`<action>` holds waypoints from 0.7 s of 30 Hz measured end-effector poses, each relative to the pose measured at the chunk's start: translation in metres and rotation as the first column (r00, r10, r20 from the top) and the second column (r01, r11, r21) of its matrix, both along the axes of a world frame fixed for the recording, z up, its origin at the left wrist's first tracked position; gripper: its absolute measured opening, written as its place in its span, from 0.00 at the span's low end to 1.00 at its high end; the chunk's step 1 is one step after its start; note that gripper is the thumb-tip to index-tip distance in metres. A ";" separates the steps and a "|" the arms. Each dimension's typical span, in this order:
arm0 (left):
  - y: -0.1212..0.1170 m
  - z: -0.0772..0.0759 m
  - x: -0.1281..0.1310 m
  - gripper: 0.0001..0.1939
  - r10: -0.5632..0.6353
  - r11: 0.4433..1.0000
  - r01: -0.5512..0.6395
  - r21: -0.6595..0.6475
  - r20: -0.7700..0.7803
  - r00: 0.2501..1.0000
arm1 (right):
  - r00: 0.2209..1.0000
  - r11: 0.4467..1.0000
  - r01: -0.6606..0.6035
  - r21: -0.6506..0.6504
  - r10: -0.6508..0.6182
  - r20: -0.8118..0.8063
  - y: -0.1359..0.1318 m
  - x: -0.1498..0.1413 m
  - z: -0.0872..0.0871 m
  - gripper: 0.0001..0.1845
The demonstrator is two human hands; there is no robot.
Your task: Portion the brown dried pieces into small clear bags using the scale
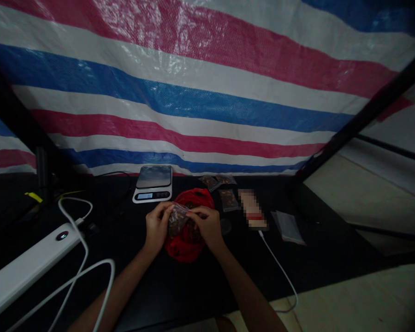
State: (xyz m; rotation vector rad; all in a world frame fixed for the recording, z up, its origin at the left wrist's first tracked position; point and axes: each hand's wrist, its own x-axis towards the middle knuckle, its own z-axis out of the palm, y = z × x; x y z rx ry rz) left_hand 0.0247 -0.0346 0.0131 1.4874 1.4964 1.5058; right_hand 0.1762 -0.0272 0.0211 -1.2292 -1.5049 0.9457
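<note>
Between my two hands is a small clear plastic bag [177, 221] with brownish bits inside. My left hand [156, 227] pinches its upper left edge, and my right hand [207, 226] pinches the upper right edge. Right under it lies an open red bag [185, 252], with dark brown pieces partly showing inside; my hands and the clear bag hide much of it. Behind my left hand stands a white kitchen scale [154, 177] with a lit display, its pan bare. What the brown pieces are is too dim to tell.
Several filled clear bags [228, 200] lie behind my right hand. Farther right are a blurred-out phone-like object [252, 210] on a white cable [280, 263] and flat clear bags [288, 227]. A white power bank [31, 267] with looping cables is at left. Striped sheeting [193, 106] hangs behind.
</note>
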 end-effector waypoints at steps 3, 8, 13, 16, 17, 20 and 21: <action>0.002 0.000 0.003 0.11 -0.094 0.996 0.093 -0.017 -0.035 0.995 | 0.996 1.000 0.022 0.003 -0.022 0.084 0.005 0.007 -0.004 0.08; 0.004 0.000 0.009 0.12 -0.134 0.990 0.131 -0.041 -0.073 0.988 | 0.990 0.998 0.050 -0.025 -0.046 0.131 0.008 0.014 -0.008 0.07; 0.000 0.002 0.008 0.11 -0.095 0.995 0.090 -0.047 -0.107 0.990 | 0.999 1.000 0.008 -0.007 -0.007 0.040 0.005 0.005 -0.006 0.06; -0.002 0.002 0.007 0.11 -0.084 0.996 0.082 -0.020 -0.142 0.986 | 0.999 0.999 -0.032 -0.004 0.032 0.028 0.004 0.003 -0.005 0.09; -0.002 0.001 0.008 0.11 -0.084 0.996 0.083 -0.011 -0.152 0.985 | 0.998 0.999 -0.031 -0.011 0.031 0.053 0.004 0.003 -0.005 0.10; -0.005 -0.001 0.009 0.10 -0.095 0.995 0.096 -0.008 -0.187 0.978 | 0.994 0.999 -0.012 -0.048 0.018 0.110 0.003 0.005 -0.004 0.12; -0.006 -0.001 0.010 0.10 -0.105 0.994 0.104 -0.015 -0.203 0.974 | 0.995 0.998 -0.020 -0.057 0.025 0.099 0.003 0.006 -0.004 0.13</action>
